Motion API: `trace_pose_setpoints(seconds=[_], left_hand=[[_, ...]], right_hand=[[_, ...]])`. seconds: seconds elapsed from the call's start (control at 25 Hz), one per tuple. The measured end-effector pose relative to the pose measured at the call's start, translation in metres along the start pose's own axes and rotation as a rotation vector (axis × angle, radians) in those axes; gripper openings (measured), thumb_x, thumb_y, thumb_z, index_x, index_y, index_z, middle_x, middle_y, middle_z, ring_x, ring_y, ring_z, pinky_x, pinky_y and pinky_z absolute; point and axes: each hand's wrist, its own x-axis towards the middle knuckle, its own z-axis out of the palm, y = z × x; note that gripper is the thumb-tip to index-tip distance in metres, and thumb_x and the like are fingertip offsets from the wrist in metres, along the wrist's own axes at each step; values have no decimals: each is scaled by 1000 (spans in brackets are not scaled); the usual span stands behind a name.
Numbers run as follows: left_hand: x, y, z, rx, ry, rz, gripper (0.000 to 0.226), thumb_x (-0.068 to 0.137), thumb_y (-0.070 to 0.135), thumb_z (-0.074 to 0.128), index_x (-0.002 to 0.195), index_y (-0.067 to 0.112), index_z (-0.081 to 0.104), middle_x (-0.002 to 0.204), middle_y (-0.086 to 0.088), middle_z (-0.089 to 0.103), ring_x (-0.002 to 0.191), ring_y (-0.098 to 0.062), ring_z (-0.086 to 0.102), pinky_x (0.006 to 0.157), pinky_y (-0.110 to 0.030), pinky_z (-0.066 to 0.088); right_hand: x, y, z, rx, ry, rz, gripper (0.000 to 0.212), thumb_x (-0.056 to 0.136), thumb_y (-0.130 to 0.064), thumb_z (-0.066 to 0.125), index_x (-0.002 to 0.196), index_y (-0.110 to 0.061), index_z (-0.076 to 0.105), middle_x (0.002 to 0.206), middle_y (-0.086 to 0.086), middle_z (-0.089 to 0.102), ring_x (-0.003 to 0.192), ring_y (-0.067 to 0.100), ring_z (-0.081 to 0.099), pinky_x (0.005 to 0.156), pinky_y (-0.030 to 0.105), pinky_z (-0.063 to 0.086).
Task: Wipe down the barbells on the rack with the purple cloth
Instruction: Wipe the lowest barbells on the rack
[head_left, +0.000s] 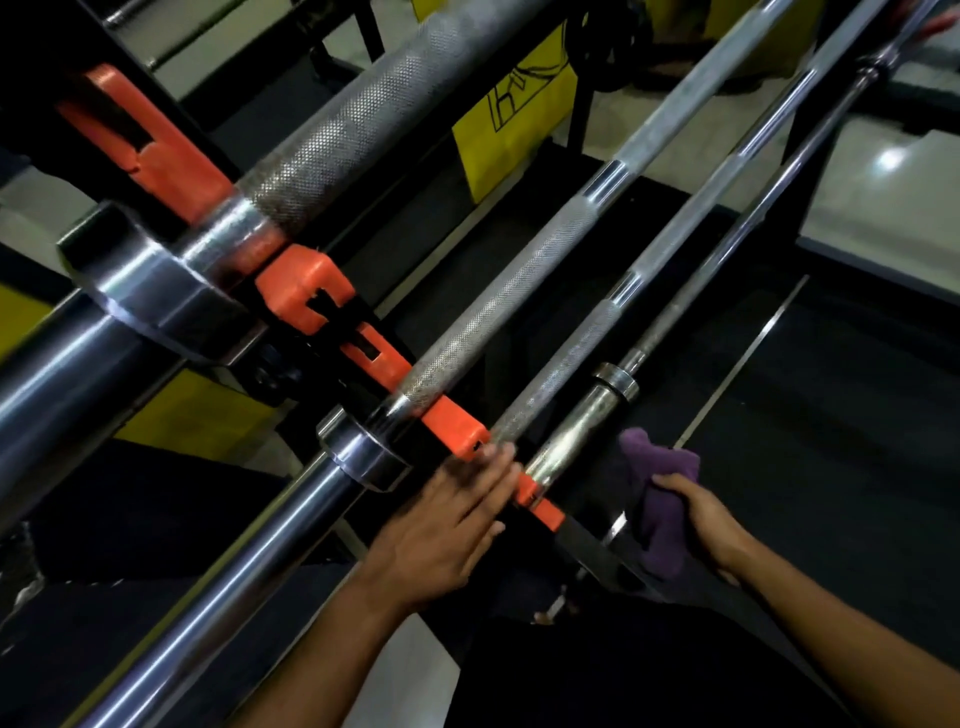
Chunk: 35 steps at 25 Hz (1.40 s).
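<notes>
Purple cloth is gripped, bunched, by the right hand just right of the orange rack; the left hand, fingers straight, rests on the rack beside a knurled barbell.

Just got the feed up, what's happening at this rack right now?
A person is cleaning barbells laid on a rack with orange holders. The right hand grips the bunched purple cloth beside the thin chrome bar, apparently not on it. The left hand lies open, fingers reaching the knurled barbell next to it.
</notes>
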Motion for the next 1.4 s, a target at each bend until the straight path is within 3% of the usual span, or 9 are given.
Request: trace_pose_setpoints(seconds=[0.16, 0.24, 0.36, 0.44, 0.68, 0.88, 1.08, 1.2, 1.4], left_hand=[[73, -7, 9, -114, -49, -29, 62, 104, 29, 44, 158, 12, 19, 167, -5, 11, 154, -17, 8, 123, -43, 21], [102, -18, 28, -131, -143, -91, 66, 103, 32, 41, 159, 14, 12, 168, -3, 2, 154, -16, 0, 121, -45, 25], [115, -26, 51, -52, -209, -109, 63, 100, 31, 37, 157, 7, 22, 166, -9, 10, 154, -22, 5, 117, -46, 31], [117, -26, 53, -17, -189, -60, 60, 99, 29, 33, 153, 0, 30, 163, -16, 20, 152, -28, 14, 114, -47, 36], [111, -31, 65, -12, -165, -34, 59, 100, 28, 33, 152, 0, 29, 162, -17, 21, 152, -31, 17, 111, -50, 39], [115, -23, 54, -49, -164, -79, 59, 96, 21, 39, 151, 0, 32, 163, -14, 21, 151, -28, 20, 110, -49, 41], [112, -21, 50, -87, -176, -103, 57, 99, 21, 29, 152, 0, 32, 164, -13, 21, 152, -26, 19, 113, -48, 37], [112, -18, 43, -105, -138, -109, 54, 100, 17, 32, 152, -1, 32, 163, -13, 21, 152, -24, 17, 121, -40, 26], [113, -20, 39, -163, -155, -76, 55, 100, 1, 41, 153, -2, 25, 164, -14, 16, 154, -24, 10, 124, -32, 14]], right_hand=[[19, 2, -2, 532, 64, 113, 41, 93, -34, 57, 120, -3, 62, 110, 21, 73, 103, 33, 66, 97, 44, 51], [50, -4, 21, 707, 149, 108, 43, 92, -39, 55, 115, -5, 65, 100, 16, 75, 93, 29, 67, 90, 39, 51], [101, -19, 68, 910, 221, 30, 43, 84, -51, 58, 106, -16, 70, 103, 9, 69, 90, 25, 66, 87, 35, 52], [123, -26, 88, 990, 253, -15, 54, 86, -54, 50, 116, -13, 69, 109, 14, 70, 96, 31, 67, 92, 37, 53], [136, -11, 103, 981, 179, 29, 54, 95, -52, 34, 96, -10, 68, 83, 15, 73, 73, 30, 70, 76, 35, 51], [112, 29, 121, 933, 65, 135, 56, 94, -50, 36, 108, -7, 68, 91, 16, 74, 79, 31, 71, 83, 38, 49], [145, 0, 95, 1019, 240, -63, 49, 91, -48, 36, 103, -11, 67, 101, 17, 67, 88, 32, 65, 83, 36, 51], [161, 3, 93, 1063, 183, -95, 47, 93, -44, 33, 99, -10, 65, 90, 14, 71, 84, 31, 68, 77, 30, 55], [150, 42, 117, 927, -42, 58, 63, 98, -53, 28, 124, -7, 62, 124, 20, 65, 113, 35, 62, 109, 49, 44]])
